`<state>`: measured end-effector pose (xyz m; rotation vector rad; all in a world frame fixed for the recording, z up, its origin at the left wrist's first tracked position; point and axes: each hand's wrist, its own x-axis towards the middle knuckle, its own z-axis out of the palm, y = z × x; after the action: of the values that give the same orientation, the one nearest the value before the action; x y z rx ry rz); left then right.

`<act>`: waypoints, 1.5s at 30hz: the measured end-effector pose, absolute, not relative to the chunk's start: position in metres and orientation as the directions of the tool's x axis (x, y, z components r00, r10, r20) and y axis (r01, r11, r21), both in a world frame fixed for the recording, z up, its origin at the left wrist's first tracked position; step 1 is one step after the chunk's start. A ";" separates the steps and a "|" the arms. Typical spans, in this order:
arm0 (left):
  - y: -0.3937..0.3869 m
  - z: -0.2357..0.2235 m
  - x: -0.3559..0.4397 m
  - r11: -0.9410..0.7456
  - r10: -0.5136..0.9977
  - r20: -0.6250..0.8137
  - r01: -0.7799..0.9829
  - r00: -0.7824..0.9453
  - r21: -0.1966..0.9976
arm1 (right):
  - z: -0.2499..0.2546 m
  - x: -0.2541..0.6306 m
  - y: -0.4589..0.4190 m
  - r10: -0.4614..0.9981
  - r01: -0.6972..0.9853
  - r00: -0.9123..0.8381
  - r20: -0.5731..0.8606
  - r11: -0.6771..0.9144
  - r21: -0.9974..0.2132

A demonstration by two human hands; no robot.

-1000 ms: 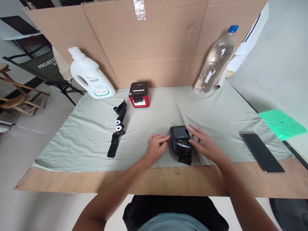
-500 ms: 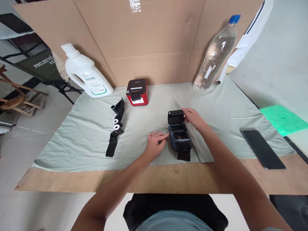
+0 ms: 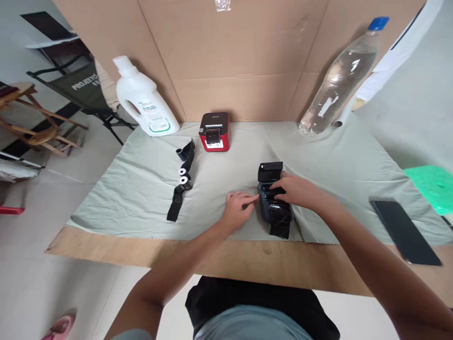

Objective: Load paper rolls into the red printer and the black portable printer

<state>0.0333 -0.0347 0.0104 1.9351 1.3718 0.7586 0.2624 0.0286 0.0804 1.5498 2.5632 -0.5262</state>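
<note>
A small dark portable label printer point(image 3: 264, 208) lies on the cloth with its lid point(image 3: 270, 172) raised. A shiny black strip point(image 3: 280, 227) hangs out over its front edge. My right hand point(image 3: 295, 190) reaches into the compartment from the right, thumb and fingers on either side of a black roll point(image 3: 272, 193), which they partly cover. My left hand point(image 3: 239, 210) rests on the cloth, its stretched index finger touching the printer's left side. It holds nothing. To the left lie black label rolls with white cores point(image 3: 183, 180) and an unrolled black strip point(image 3: 175, 205).
A red and black printer point(image 3: 220, 141) stands at the back. A white detergent bottle point(image 3: 146, 104) and a large water bottle point(image 3: 336, 85) lean by the cardboard wall point(image 3: 240, 52). A phone point(image 3: 405, 231) and green plastic point(image 3: 432, 186) lie right. The table's wooden edge point(image 3: 226, 255) is in front.
My right hand has left the raised lid and moved down into the printer's compartment. The left hand still touches the printer's side. The whole view has shifted slightly.
</note>
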 end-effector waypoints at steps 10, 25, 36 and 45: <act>-0.035 0.010 0.033 -0.239 0.957 0.085 0.586 0.279 0.774 | 0.128 0.262 0.020 0.817 0.767 -0.574 -0.045 0.518 -0.380; -0.037 0.015 0.033 -0.235 0.956 0.071 0.598 0.284 0.767 | 0.101 0.284 -0.024 0.806 0.734 -0.589 -0.054 0.506 -0.454; -0.037 0.011 0.032 -0.252 0.951 0.084 0.592 0.297 0.766 | 0.081 0.291 -0.025 0.856 0.681 -0.516 -0.019 0.397 -0.615; -0.037 0.012 0.032 -0.247 0.951 0.077 0.591 0.298 0.768 | 0.076 0.285 -0.026 0.861 0.668 -0.507 0.031 0.415 -0.618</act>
<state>0.0320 -0.0373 0.0121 1.9383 1.3709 0.7348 0.2853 -0.0261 0.0757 1.6489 2.9192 -0.9810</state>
